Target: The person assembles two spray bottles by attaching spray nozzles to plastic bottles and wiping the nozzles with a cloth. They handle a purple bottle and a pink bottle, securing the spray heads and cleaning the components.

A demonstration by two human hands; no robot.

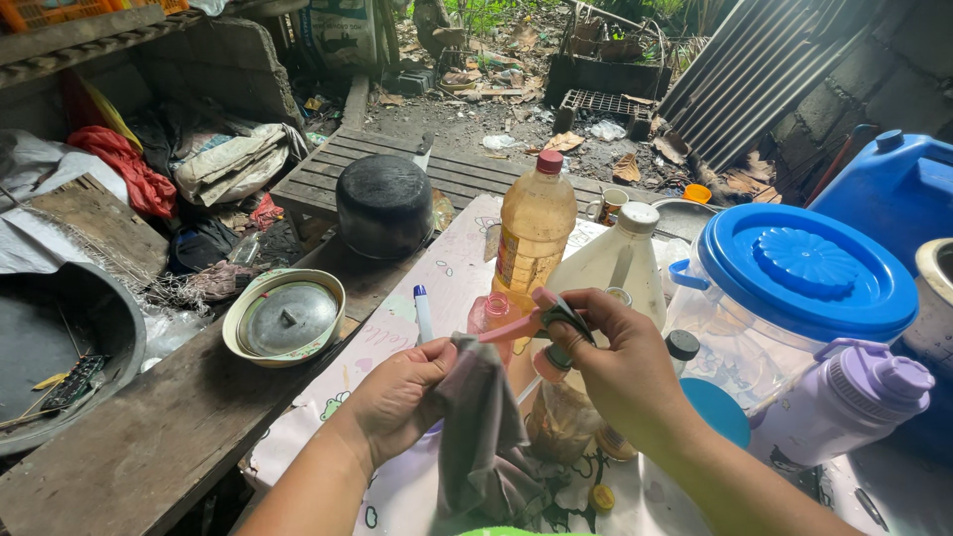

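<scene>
Left hand [402,392] grips grey cloth [481,437]; right hand [620,367] holds pink stick [511,326].

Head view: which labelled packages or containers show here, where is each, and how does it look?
Tall bottle: table centre, amber liquid, red cap, yellow-red label.
White jug: right of it, pale cap, no label seen.
Printed sack: top, ground behind, white with dark print.
No signs or screens.

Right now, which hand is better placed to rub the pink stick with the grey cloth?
Probably the left hand. It already bunches the grey cloth right under the pink stick. The right hand is busy pinching the stick's far end, so it seems better placed to keep it steady.
</scene>
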